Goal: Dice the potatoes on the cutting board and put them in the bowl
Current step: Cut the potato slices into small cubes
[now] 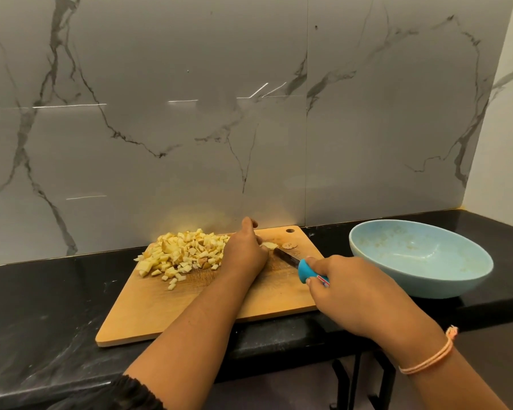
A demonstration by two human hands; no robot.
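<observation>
Nearest you, your dark sleeve sits at the bottom edge, with both forearms reaching out over the black worktop to the cutting board.

Far left on the board is the pile of diced potatoes, heaped near the back edge, with none in the bowl yet.

Next along, your left hand is curled down over a small uncut potato piece, fingertips pinning it to the board. Tuck those fingertips back, because the knife has its tip right at that piece.

Your right hand is wrapped round the blue handle, with a thread bracelet on the wrist. By the look of it you're on the closing cuts, so use short, straight strokes, hold the piece flat side down, and match the cubes already cut.

Far right, the pale blue bowl stands just beside the board, holding only a few smears.
</observation>
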